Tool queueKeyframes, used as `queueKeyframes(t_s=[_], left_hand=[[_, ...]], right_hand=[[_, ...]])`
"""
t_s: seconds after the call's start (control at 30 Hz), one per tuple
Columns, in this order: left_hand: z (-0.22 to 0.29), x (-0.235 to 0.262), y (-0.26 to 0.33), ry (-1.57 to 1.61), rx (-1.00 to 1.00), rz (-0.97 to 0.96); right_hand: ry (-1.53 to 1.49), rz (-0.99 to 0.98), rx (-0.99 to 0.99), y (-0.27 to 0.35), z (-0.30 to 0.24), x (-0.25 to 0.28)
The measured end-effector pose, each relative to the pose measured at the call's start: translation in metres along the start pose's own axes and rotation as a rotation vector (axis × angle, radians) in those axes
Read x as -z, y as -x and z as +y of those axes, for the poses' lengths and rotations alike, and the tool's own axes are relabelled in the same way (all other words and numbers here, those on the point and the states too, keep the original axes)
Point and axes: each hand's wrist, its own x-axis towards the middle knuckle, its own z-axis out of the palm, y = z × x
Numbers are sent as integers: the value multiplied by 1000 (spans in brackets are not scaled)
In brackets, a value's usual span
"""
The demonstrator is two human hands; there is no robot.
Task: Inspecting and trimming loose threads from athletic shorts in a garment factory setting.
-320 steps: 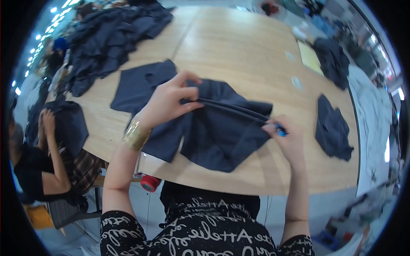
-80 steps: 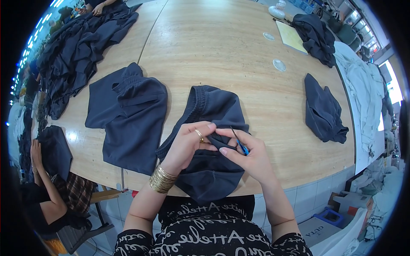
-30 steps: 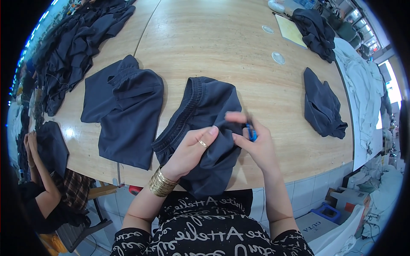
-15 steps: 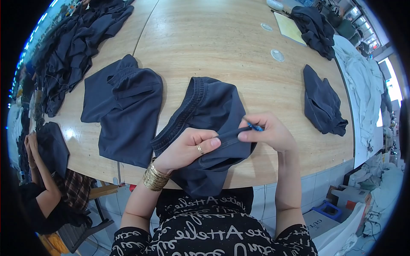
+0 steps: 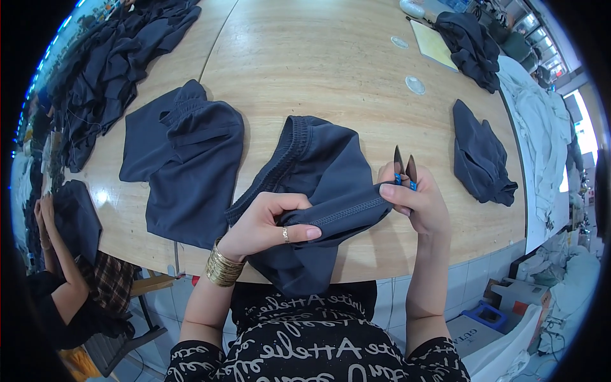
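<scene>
Left hand [image 5: 270, 223] pinches the near garment [image 5: 318, 191] hem; right hand [image 5: 417, 204] grips hem and snips [image 5: 403, 170], blades pointing far.

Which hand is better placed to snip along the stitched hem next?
Right. The right hand already holds the blue-handled thread snips, blades open beside the hem of the dark navy fabric garment; the left hand pinches that hem taut.
</scene>
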Motion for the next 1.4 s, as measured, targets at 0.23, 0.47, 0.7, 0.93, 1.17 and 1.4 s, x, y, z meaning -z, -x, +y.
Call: queueKeyframes(t_s=[0.23, 0.47, 0.7, 0.93, 1.17, 1.4], left_hand=[[-6, 2, -3, 71, -7, -23], [-24, -4, -16, 203, 198, 14], [-21, -4, -18, 201, 174, -11], [-22, -28, -12, -676, -273, 512], [-14, -34, -7, -757, -350, 358], [-3, -28, -5, -574, -306, 330]], right_hand=[[47, 115, -28, 19, 7, 1], [867, 450, 281, 10, 42, -3], [511, 104, 455, -2, 52, -29], [744, 192, 442, 2, 48, -30], [815, 222, 444, 14, 38, -32], [705, 239, 514, 13, 32, -32]])
